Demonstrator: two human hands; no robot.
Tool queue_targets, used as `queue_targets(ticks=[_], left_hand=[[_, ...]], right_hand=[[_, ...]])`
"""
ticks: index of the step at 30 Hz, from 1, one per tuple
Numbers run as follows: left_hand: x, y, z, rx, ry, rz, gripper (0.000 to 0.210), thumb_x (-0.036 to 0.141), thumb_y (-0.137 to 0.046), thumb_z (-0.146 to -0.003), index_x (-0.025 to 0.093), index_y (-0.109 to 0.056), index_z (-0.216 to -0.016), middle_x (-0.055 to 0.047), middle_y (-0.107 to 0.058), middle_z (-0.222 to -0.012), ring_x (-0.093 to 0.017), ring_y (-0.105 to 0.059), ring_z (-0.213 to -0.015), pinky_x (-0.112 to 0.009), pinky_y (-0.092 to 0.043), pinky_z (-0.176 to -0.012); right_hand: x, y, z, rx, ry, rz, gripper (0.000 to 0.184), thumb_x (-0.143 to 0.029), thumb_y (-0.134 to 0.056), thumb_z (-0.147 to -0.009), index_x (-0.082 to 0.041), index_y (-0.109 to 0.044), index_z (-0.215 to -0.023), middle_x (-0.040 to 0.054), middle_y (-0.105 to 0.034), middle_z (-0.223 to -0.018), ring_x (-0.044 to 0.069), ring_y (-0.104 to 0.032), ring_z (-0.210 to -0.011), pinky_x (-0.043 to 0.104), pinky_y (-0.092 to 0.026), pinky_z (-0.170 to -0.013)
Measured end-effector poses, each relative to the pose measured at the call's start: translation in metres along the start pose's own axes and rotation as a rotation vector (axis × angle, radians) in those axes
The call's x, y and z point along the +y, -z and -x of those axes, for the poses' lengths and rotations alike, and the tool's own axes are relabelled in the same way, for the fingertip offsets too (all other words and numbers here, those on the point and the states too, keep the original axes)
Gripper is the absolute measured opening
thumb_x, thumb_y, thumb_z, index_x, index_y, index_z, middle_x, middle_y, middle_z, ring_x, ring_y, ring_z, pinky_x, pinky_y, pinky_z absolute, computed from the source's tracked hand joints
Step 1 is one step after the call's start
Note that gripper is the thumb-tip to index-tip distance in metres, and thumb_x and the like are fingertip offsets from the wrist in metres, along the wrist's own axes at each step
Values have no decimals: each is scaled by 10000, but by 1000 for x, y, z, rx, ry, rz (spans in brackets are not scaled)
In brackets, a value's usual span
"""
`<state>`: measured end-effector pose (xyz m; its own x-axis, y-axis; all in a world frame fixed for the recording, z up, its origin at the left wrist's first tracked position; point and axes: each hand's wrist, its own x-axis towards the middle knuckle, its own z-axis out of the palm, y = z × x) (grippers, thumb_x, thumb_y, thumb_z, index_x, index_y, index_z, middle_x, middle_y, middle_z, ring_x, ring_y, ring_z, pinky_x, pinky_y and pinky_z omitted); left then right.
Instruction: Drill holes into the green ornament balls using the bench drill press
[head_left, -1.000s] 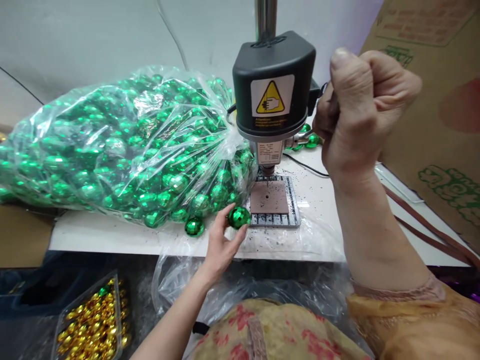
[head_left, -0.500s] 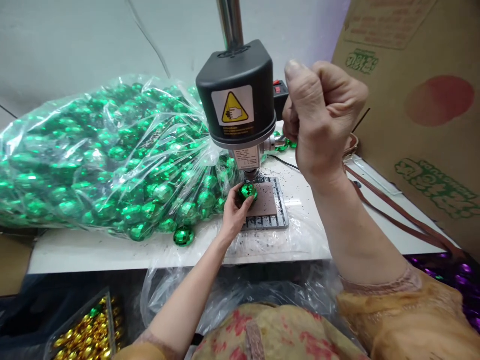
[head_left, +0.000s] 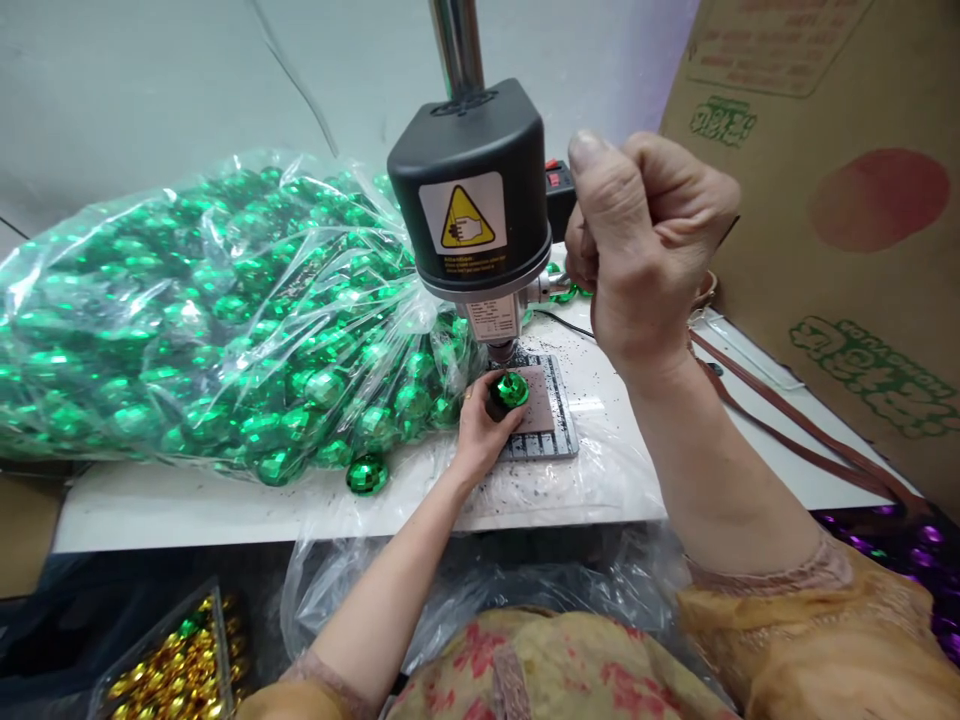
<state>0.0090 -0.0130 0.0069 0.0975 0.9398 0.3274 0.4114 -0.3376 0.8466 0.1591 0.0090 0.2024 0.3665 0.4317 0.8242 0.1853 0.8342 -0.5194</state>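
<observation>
My left hand is closed around a shiny green faceted ball, just in front of the tip of a black-topped bench machine. The upper side of the ball shows a small notch or opening. Beneath it lies a brown pad on a grey slotted base plate. My right hand is raised in a fist beside the machine, at the end of a silver side lever; the fingers hide the grip itself. A warning label is on the machine's front.
A large clear plastic bag of green balls fills the left of the white table. One loose green ball lies at its front. A cardboard box stands right. Below left is a bin of gold balls. Dark specks litter the plate.
My left hand has drawn the green ball slightly right and towards me from beneath the machine tip, turning it so its notched side shows. My right hand has barely moved.
</observation>
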Motion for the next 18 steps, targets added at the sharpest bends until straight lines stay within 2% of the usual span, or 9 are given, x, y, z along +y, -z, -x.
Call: queue_targets(ticks=[5,9,18], left_hand=[[-1,0,1,4,-2,3,533,262,-796,-750,232,-592,-1242,-67,-658,-1222,-252,-602,-1167,-419,-470,-1030],[-2,-1,1,6,-8,3,534,254,-794,-753,230,-592,-1246,-72,-653,-1233,-254,-595,-1183,-418,-464,-1042],[2,0,2,21,-21,-9,521,276,-797,-767,227,-593,-1245,-73,-653,-1241,-252,-597,-1185,-417,-466,-1038]], right_hand=[[-5,8,24,38,-16,59,530,-382,-576,-925,-192,-287,-523,-53,-294,-488,49,-282,-437,277,-243,-470],[2,11,36,47,54,-30,550,-351,-605,-896,-192,-231,-525,-49,-230,-464,70,-255,-415,310,-209,-450],[9,9,40,59,220,-135,505,-178,-559,-879,-156,-206,-520,-64,-238,-451,27,-273,-392,254,-182,-434]])
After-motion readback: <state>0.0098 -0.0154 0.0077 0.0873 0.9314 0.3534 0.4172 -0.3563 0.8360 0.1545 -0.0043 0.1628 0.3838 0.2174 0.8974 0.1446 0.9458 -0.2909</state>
